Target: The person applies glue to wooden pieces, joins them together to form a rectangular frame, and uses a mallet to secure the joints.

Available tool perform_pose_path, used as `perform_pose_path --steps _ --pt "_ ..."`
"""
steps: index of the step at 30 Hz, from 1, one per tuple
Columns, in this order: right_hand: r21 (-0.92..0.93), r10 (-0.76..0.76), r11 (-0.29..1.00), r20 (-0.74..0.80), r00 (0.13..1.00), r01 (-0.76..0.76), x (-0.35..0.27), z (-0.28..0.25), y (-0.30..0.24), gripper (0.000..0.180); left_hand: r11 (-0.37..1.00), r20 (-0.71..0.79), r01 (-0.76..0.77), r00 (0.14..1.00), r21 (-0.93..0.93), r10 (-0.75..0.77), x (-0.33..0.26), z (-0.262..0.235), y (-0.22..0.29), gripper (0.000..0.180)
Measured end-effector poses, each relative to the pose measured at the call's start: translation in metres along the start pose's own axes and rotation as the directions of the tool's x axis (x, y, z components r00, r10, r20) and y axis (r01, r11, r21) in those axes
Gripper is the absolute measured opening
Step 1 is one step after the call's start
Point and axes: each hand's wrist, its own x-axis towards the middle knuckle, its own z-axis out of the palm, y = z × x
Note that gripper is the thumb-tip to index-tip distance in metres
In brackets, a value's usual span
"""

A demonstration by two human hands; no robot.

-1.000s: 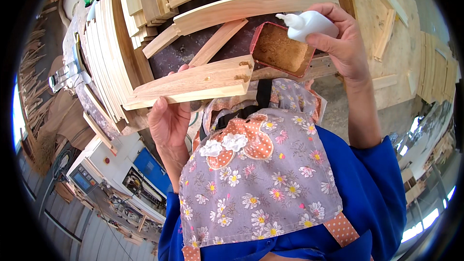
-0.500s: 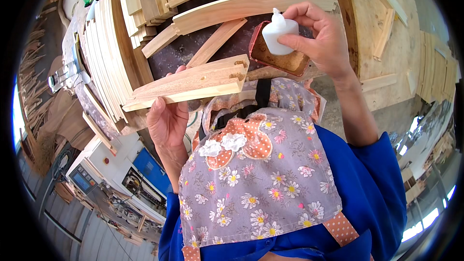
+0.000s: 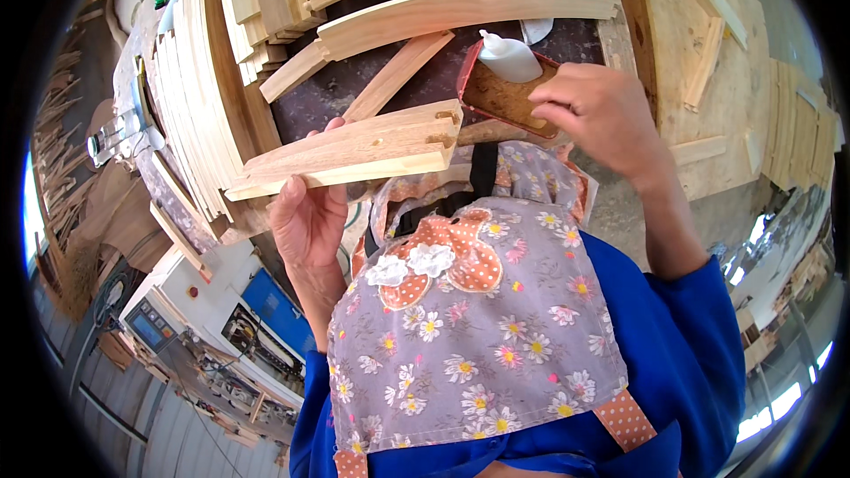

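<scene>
My left hand [image 3: 307, 226] grips a short wooden board [image 3: 354, 146] from below, thumb on the near edge and fingertips showing behind it. Brown marks and notches show at the board's right end, and a small spot marks its middle. Over the right side of a red open box [image 3: 467, 71], my right hand [image 3: 602, 115] has its fingers curled and pressed together; whatever they hold, if anything, is hidden. Brown powder like sawdust [image 3: 500, 97] fills the box. A white squeeze bottle [image 3: 511, 58] rests tilted at its far side, nozzle to the left, apart from my hand.
A long curved wooden rail [image 3: 469, 18] lies across the dark worktable beyond the box. Stacked slats [image 3: 190, 97] stand to the left, and a loose strip [image 3: 398, 75] lies behind my board. A plywood sheet [image 3: 708, 62] is on the right. A white machine [image 3: 212, 301] stands lower left.
My right hand has let go of the white bottle, which now leans in the red box. That hand has come nearer, fingers closed over the powder. My left hand holds the board almost unmoved.
</scene>
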Motion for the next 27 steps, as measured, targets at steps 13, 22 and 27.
perform_pose_path --steps 13,22,27 --pt "-0.118 -0.277 0.949 0.127 0.952 0.292 0.030 0.017 -0.007 0.008 0.999 0.044 -0.006 0.999 0.052 0.004 0.000 -0.006 0.003 0.077" --pt "0.259 0.027 0.966 -0.018 0.999 -0.021 0.026 -0.017 -0.028 0.009 0.999 0.055 0.039 0.998 -0.001 -0.039 0.003 -0.002 -0.003 0.073" --pt "0.459 -0.071 0.874 -0.208 0.976 0.161 0.028 -0.020 -0.042 0.010 0.996 0.069 0.078 0.995 -0.034 -0.075 0.008 0.006 -0.009 0.070"
